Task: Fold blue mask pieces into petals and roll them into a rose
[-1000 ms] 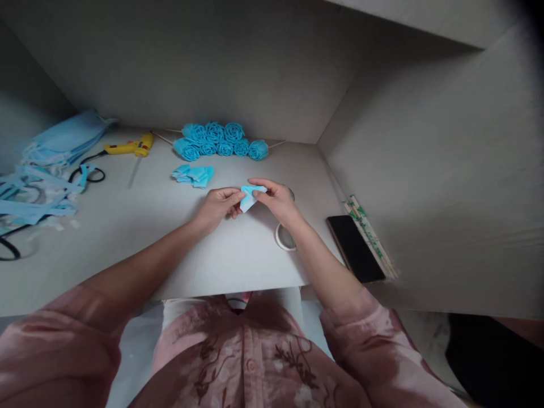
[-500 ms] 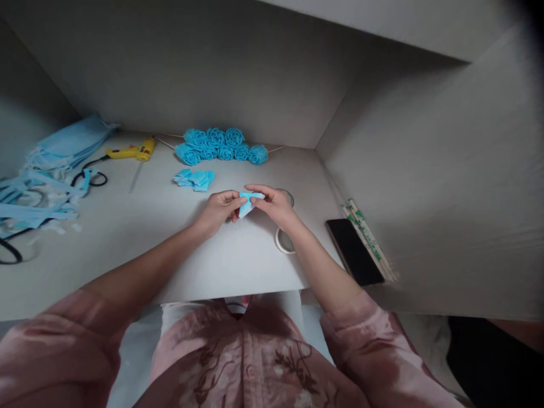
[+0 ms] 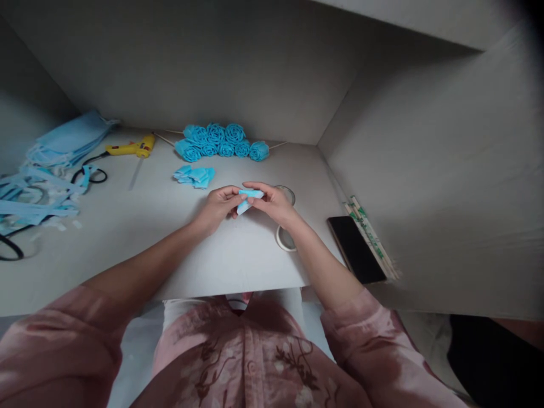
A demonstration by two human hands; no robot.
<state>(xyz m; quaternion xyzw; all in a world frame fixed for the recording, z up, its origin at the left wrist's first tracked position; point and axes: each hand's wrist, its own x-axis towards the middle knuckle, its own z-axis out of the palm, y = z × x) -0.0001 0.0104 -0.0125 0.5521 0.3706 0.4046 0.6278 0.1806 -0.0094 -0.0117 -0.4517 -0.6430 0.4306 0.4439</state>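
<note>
Both hands pinch one small folded piece of blue and white mask fabric (image 3: pixel 245 206) over the middle of the table. My left hand (image 3: pixel 221 207) grips its left side between thumb and fingers. On its right side, my right hand (image 3: pixel 272 203) holds it with the thumb in front and the fingers behind. Beyond my left hand lies a small pile of cut blue fabric pieces (image 3: pixel 194 176). Farther back is a stack of blue fabric roses (image 3: pixel 225 148), some with thin sticks showing. Two rolls of tape lie by my right forearm, the nearer one a white ring (image 3: pixel 279 241), partly covered.
A yellow glue gun (image 3: pixel 135 147) rests at the back left beside a pile of blue masks (image 3: pixel 70 139) and loose fabric strips (image 3: pixel 36 209). On the right, a black phone (image 3: pixel 356 249) lies beside wrapped sticks (image 3: pixel 372 235). Grey walls (image 3: pixel 433 170) enclose the table.
The fabric piece has been folded or tilted a little between my fingers, so its lower flap looks narrower. Both hands stay nearly in place, and the view has shifted slightly.
</note>
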